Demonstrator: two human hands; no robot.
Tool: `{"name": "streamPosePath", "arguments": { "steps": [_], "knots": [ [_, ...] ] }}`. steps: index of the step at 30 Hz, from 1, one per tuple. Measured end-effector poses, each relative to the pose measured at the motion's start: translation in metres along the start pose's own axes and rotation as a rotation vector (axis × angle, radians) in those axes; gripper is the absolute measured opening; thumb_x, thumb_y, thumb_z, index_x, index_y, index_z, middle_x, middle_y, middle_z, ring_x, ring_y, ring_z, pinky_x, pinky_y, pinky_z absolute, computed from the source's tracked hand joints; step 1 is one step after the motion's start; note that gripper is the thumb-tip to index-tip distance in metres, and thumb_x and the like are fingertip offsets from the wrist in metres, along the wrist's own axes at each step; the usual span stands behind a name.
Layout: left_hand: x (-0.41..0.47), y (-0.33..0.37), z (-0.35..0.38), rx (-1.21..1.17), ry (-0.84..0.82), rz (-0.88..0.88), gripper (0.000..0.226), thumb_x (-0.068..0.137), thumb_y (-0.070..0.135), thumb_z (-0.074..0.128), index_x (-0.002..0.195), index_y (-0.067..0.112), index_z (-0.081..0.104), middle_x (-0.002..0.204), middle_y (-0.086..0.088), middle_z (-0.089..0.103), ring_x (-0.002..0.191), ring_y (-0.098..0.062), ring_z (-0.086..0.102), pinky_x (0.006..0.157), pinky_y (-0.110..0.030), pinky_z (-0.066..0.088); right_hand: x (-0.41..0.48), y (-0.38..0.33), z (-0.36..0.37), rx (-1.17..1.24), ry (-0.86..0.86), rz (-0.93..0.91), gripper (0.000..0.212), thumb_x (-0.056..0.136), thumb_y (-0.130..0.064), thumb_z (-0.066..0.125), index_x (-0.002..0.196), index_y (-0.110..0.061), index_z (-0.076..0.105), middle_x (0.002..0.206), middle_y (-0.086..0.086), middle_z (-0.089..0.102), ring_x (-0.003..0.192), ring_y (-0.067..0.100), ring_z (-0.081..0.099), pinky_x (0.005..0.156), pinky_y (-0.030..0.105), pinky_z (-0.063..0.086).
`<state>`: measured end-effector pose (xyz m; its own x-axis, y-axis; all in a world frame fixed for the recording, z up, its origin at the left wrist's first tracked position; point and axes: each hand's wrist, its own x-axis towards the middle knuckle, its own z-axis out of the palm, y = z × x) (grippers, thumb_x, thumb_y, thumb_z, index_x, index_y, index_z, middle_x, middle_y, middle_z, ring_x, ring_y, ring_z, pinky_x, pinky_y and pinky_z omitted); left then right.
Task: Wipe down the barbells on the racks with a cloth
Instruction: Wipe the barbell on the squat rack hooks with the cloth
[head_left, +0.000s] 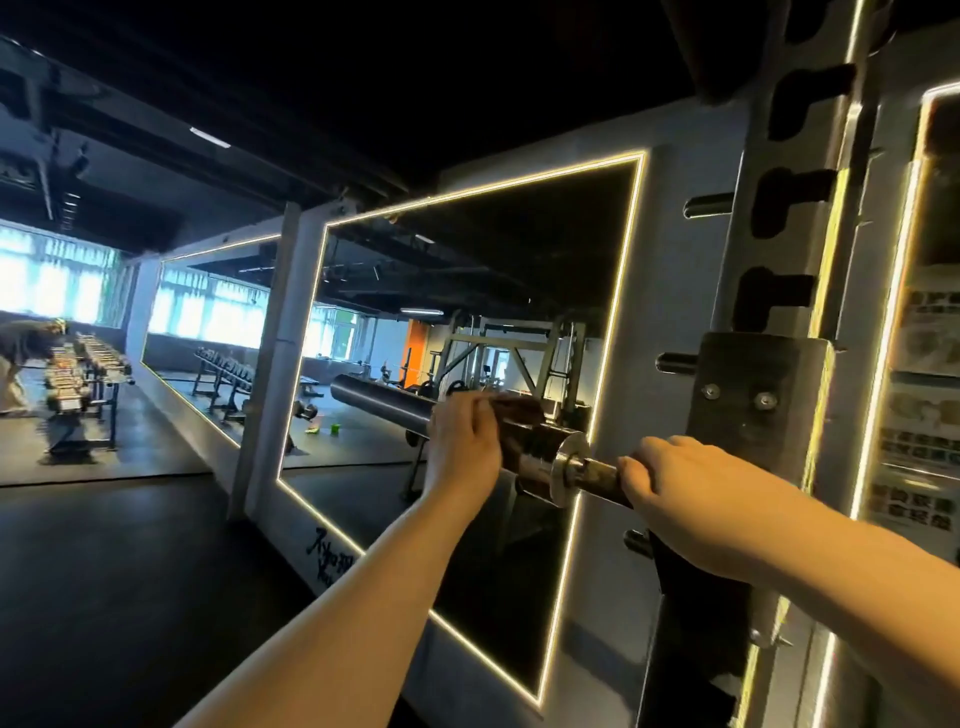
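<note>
Barbell (382, 402), set on the rack (748, 364) beside a lit mirror (519, 270): left hand (462, 447) curled round its thick end sleeve over a dark cloth (514, 410); right hand (691, 493) gripping the thin shaft just past the collar.

No words here can be read for sure. Some black writing (332, 553) sits on the gray wall (291, 512) just under the lit edge of the mirror (519, 260), low in the middle of the frame. Its letters are slanted and too blurry to make out. At the right edge, posters (922, 395) show small pictures and tiny print, all too blurry to read.
</note>
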<state>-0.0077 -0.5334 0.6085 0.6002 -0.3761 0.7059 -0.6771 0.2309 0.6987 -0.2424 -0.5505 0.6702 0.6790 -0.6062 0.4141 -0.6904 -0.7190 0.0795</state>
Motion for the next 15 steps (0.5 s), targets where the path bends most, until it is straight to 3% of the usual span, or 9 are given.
{"name": "streamPosePath", "arguments": {
  "steps": [2, 5, 8, 10, 12, 15],
  "knots": [
    [-0.014, 0.008, 0.004, 0.0, -0.094, 0.104, 0.019, 0.109, 0.03, 0.034, 0.106, 0.035, 0.052, 0.113, 0.015, 0.045, 0.108, -0.001, 0.047, 0.089, -0.018, 0.04, 0.003, -0.009, -0.014, 0.016, -0.084, 0.04, 0.038, 0.106, -0.055, 0.025, 0.102, -0.026, 0.05, 0.095, -0.001, 0.055, 0.083, 0.012, 0.056, 0.077, 0.033, 0.047],
    [-0.018, -0.005, 0.007, 0.056, -0.099, 0.271, 0.022, 0.108, 0.036, 0.032, 0.111, 0.034, 0.054, 0.111, 0.019, 0.049, 0.113, 0.0, 0.044, 0.103, -0.028, 0.039, 0.02, -0.039, -0.023, 0.059, -0.039, 0.03, 0.044, 0.105, -0.058, 0.026, 0.112, -0.023, 0.051, 0.095, 0.0, 0.061, 0.086, 0.016, 0.061, 0.087, 0.039, 0.053],
    [-0.003, -0.017, 0.006, 0.025, -0.069, 0.27, 0.046, 0.094, 0.055, 0.035, 0.116, 0.025, 0.062, 0.116, 0.012, 0.058, 0.114, -0.006, 0.05, 0.103, -0.039, 0.044, 0.043, -0.078, -0.007, 0.018, 0.068, -0.012, 0.049, 0.107, -0.054, 0.026, 0.129, -0.018, 0.049, 0.114, 0.004, 0.061, 0.104, 0.024, 0.062, 0.096, 0.046, 0.052],
    [0.003, -0.024, 0.002, -0.02, -0.081, 0.24, 0.052, 0.088, 0.059, 0.035, 0.117, 0.026, 0.062, 0.117, 0.011, 0.058, 0.114, -0.006, 0.049, 0.104, -0.035, 0.043, 0.058, -0.091, 0.008, 0.002, 0.13, 0.009, 0.049, 0.108, -0.05, 0.025, 0.135, -0.017, 0.047, 0.124, 0.007, 0.06, 0.112, 0.027, 0.06, 0.098, 0.047, 0.05],
    [0.008, -0.034, -0.004, 0.079, -0.05, 0.304, 0.041, 0.097, 0.053, 0.033, 0.116, 0.028, 0.059, 0.115, 0.015, 0.055, 0.112, 0.0, 0.044, 0.103, -0.027, 0.036, 0.074, -0.094, 0.017, 0.004, 0.154, 0.052, 0.041, 0.107, -0.044, 0.031, 0.131, -0.017, 0.05, 0.116, 0.005, 0.06, 0.105, 0.026, 0.061, 0.093, 0.045, 0.052],
    [0.024, -0.056, -0.013, 0.144, 0.015, 0.325, 0.034, 0.105, 0.044, 0.026, 0.113, 0.03, 0.056, 0.108, 0.017, 0.053, 0.106, 0.003, 0.044, 0.1, -0.021, 0.033, 0.089, -0.095, 0.022, 0.081, 0.054, 0.116, 0.026, 0.103, -0.031, 0.042, 0.122, -0.018, 0.054, 0.094, 0.001, 0.059, 0.085, 0.021, 0.062, 0.078, 0.037, 0.054]
  ]
}}
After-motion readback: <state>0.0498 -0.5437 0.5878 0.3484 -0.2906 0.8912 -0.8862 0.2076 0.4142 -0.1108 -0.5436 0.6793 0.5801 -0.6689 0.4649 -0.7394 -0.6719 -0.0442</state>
